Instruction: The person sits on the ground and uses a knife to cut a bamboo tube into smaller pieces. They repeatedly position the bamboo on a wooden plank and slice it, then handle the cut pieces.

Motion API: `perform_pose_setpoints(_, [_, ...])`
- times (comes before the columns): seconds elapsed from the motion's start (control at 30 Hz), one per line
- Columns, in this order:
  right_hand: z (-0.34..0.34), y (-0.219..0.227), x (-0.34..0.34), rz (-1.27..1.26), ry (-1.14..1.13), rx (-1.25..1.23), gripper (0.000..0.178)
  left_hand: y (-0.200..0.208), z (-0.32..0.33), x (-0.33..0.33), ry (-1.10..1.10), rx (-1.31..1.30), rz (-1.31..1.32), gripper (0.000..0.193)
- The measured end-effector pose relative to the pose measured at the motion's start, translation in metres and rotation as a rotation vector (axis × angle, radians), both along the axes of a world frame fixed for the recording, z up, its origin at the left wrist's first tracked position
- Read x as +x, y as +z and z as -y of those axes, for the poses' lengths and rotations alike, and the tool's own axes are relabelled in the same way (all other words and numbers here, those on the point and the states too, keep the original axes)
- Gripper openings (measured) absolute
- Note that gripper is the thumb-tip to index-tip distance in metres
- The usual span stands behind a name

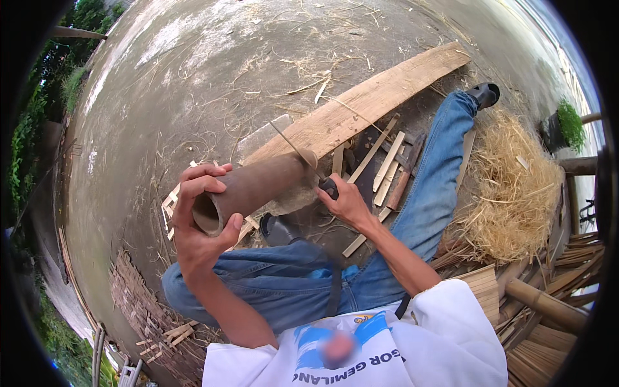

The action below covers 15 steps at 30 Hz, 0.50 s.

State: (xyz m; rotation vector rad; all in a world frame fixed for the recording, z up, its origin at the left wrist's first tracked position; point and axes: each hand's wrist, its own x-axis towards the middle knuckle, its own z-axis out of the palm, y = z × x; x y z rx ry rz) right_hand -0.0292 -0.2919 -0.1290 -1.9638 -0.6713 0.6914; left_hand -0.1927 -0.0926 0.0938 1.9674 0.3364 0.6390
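My left hand (200, 213) is closed around the near end of a brown hollow tube (258, 190) that looks like bamboo. Its round opening faces back toward me, with my thumb at the rim and my fingers over the top. Closed in my right hand (348, 205) is a black-handled tool (329, 188). A long thin shaft or blade runs from that handle up and left across the tube's far end. Blur hides the exact kind of tool and how it meets the tube. A wide wooden plank (380, 97) lies just beyond the tube.
Several pale split strips (389, 168) and a wooden-handled tool (406, 173) lie between my legs. Beside my right leg (429, 180) rises a heap of fine shavings (512, 193). Bamboo poles (545, 303) stand at lower right; a woven mat (145, 297) lies at lower left.
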Motion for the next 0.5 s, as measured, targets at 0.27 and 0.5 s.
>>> perform_pose_setpoints(0.27, [-0.003, 0.001, 0.01, 0.051, 0.01, 0.023, 0.047, -0.001, -0.003, 0.004, -0.052, 0.016, 0.009, 0.051])
perform_pose_setpoints(0.5, [-0.004, 0.007, 0.02, 0.016, 0.05, -0.027, 0.043, 0.0, -0.006, 0.003, -0.099, 0.035, 0.016, 0.051])
